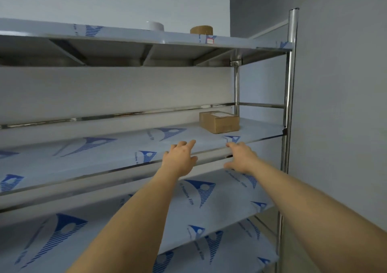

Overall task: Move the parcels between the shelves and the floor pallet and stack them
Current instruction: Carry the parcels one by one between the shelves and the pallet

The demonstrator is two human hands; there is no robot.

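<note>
A steel shelving rack (pixel 290 105) fills almost the whole frame, its boards still covered in pale protective film printed with blue triangular logos. The middle shelf (pixel 104 153) runs across the centre of the picture, with a lower shelf (pixel 219 201) below it at lower centre and the top shelf (pixel 125 32) across the upper part.

Two bare forearms reach up from the bottom edge toward the middle shelf. The left hand (pixel 181 157) is at the centre of the frame, its fingers (pixel 191 143) stretched forward and relaxed, holding nothing. The right hand (pixel 240 157) is just to the right of it, fingers likewise loose and spread, also holding nothing. Both hover over the front edge of the middle shelf; whether they touch it I cannot tell.

The one parcel (pixel 218 122) in view, a small brown cardboard box with a white label on top, sits at the right end of the middle shelf toward the back, beyond both hands and apart from them.

Two rolls of tape stand on the top shelf at upper centre: a white roll (pixel 155 25) and a brown roll (pixel 201 29).

The step in hand looks like the reach for the parcel, to take it off the shelf for the pallet, which is out of view. The next move calls for both hands to go further in and to the right, close on the box's two sides, and lift it clear of the shelf's front edge.
</note>
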